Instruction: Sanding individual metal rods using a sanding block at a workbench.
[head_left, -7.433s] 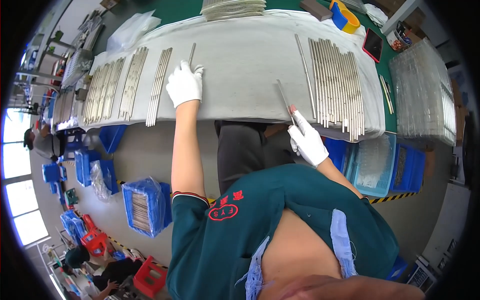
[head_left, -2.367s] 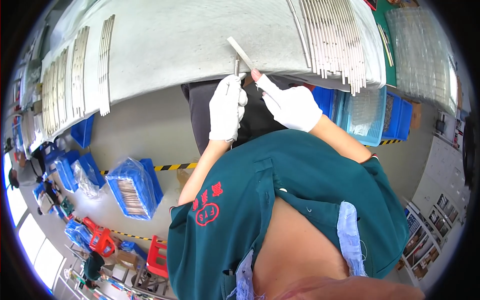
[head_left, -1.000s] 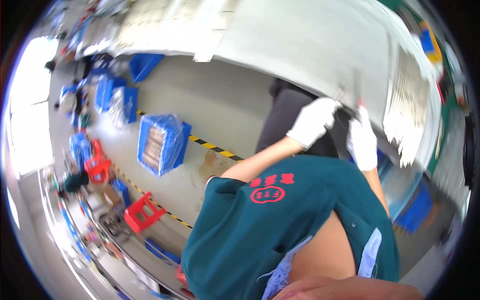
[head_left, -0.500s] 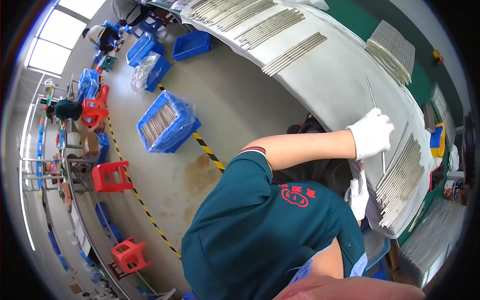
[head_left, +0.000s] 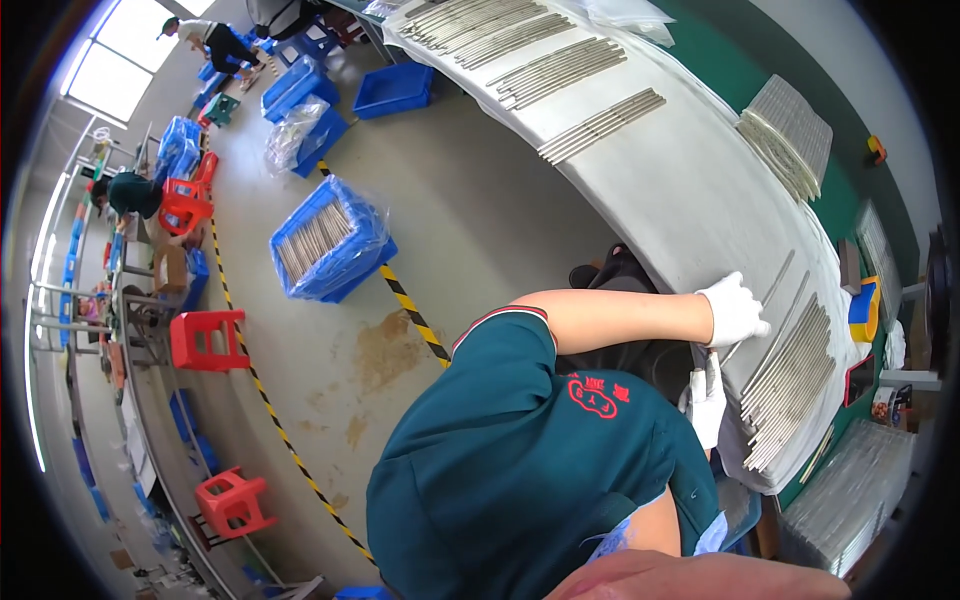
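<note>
Both my hands wear white gloves. My left hand (head_left: 735,312) reaches over the front edge of the long grey table (head_left: 690,190) with its fingers closed on the upper end of a thin metal strip (head_left: 731,352). My right hand (head_left: 707,402) is just below, at the table's edge, and grips the strip's lower end. Right beside both hands lies a row of several similar long metal strips (head_left: 790,385). Two single strips (head_left: 778,278) lie just beyond my left hand. My body in a teal shirt hides the right forearm.
More bundles of strips (head_left: 600,125) lie farther along the table. A blue crate of strips (head_left: 325,240) stands on the floor beside yellow-black tape (head_left: 410,310). Red stools (head_left: 205,340), blue bins (head_left: 395,90) and other people (head_left: 215,40) are at the left. Clear trays (head_left: 850,500) sit lower right.
My view has swung round to the left, now taking in the floor and aisle. Both hands have stayed together at the table edge with the strip, now beside the row of strips.
</note>
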